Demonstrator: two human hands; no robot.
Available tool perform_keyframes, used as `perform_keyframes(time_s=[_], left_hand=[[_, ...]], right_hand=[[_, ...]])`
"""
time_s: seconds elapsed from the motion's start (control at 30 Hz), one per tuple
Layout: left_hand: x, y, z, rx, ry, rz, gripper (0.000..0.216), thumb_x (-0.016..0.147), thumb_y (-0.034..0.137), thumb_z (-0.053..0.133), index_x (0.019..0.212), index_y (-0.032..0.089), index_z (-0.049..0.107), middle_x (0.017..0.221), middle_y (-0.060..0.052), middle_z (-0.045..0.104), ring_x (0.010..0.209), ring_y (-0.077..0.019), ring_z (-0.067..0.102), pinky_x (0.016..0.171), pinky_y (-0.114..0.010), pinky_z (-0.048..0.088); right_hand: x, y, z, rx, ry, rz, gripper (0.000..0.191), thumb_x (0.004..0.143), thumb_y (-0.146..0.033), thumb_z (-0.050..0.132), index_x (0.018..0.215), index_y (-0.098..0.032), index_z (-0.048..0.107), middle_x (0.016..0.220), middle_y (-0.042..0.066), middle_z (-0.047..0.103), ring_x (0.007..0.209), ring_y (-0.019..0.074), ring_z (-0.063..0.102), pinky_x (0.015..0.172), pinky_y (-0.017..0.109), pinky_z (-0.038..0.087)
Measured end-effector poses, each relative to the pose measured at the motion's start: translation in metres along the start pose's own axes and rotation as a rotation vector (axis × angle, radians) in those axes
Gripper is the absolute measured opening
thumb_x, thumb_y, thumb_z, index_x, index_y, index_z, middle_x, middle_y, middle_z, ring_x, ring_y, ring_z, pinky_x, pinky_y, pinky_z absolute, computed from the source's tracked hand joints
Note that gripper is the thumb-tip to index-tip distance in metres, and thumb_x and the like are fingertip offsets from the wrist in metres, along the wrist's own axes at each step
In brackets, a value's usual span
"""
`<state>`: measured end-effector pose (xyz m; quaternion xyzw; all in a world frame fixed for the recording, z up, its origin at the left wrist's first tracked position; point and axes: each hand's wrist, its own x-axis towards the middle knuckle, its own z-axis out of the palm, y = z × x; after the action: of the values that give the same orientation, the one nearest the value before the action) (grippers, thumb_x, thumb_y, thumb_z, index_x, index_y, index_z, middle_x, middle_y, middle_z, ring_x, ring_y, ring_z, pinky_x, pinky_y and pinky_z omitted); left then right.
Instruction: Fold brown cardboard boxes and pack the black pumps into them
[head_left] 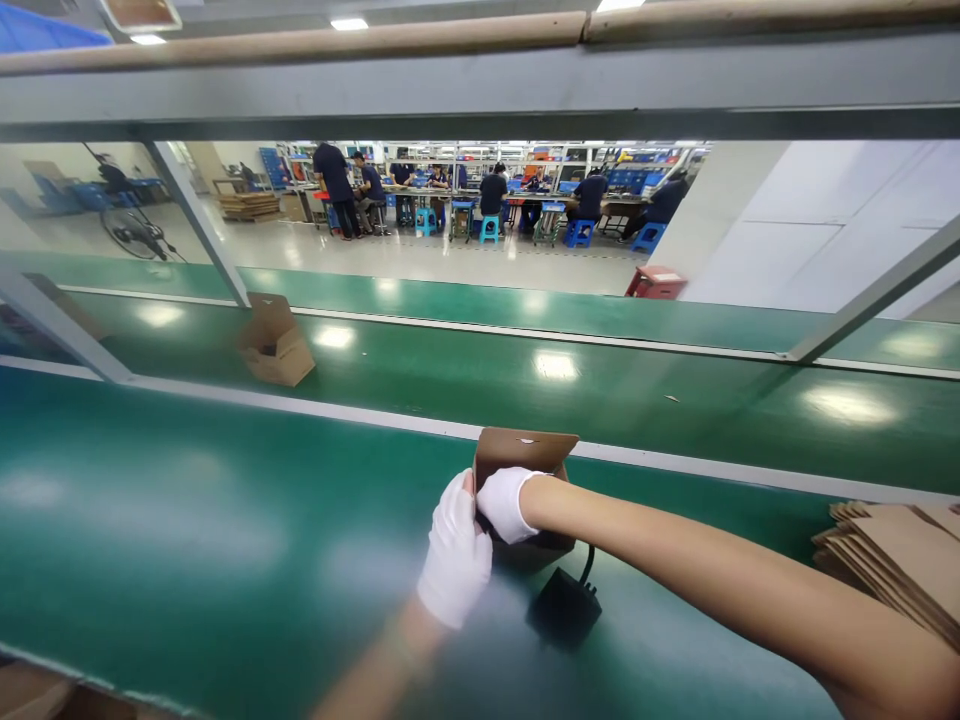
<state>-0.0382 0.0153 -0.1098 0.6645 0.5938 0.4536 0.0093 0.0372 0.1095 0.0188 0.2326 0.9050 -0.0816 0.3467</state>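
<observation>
A small brown cardboard box [525, 447] stands on the green work surface in front of me, its lid flap raised at the back. My left hand [456, 555], in a white glove, grips the box's left side. Reaching in from the right, my right hand [510, 503] is inside the box opening, also gloved in white. The box walls hide its fingers, so whatever they touch does not show. Just in front of the box lies a black power adapter [564, 608] with prongs, and a black cable runs from beside it up to the box.
Flat brown cardboard pieces [892, 560] are stacked at the right. Another open box [276, 345] sits on the green conveyor [450, 365] beyond a white rail [360, 411]. Slanted metal posts [199, 225] frame the bench. Several people work at far tables.
</observation>
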Motion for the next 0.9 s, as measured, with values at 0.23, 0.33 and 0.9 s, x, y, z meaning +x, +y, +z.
perform_keyframes(time_s=[0.23,0.33,0.9], left_hand=[[0.000,-0.003,-0.003,0.041,0.021,0.032,0.058,0.084,0.012,0.035,0.141,0.013,0.025,0.138,-0.018,0.042,0.128,-0.0279,0.042,0.100,-0.046,0.044],[0.002,0.003,-0.018,0.090,0.038,0.033,0.055,0.088,0.017,0.040,0.141,0.012,0.026,0.138,-0.019,0.043,0.129,-0.0284,0.040,0.101,-0.047,0.043],[0.036,0.064,-0.001,0.241,-0.444,0.231,0.050,0.089,0.021,0.038,0.135,0.002,0.035,0.141,-0.022,0.042,0.129,-0.0343,0.041,0.102,-0.051,0.043]], right_hand=[[-0.041,-0.007,0.015,-0.016,0.263,0.128,0.030,0.084,-0.031,0.051,0.106,-0.014,0.063,0.096,0.016,0.067,0.085,0.0297,0.064,0.069,0.039,0.047],[-0.091,-0.011,0.038,0.106,0.660,0.231,0.023,0.090,-0.025,0.039,0.093,-0.020,0.061,0.089,0.007,0.065,0.081,0.0219,0.061,0.070,0.033,0.043],[-0.088,-0.006,0.206,1.648,0.402,-0.106,0.037,0.069,-0.050,0.065,0.075,-0.014,0.058,0.063,-0.001,0.054,0.052,0.0089,0.046,0.052,0.022,0.038]])
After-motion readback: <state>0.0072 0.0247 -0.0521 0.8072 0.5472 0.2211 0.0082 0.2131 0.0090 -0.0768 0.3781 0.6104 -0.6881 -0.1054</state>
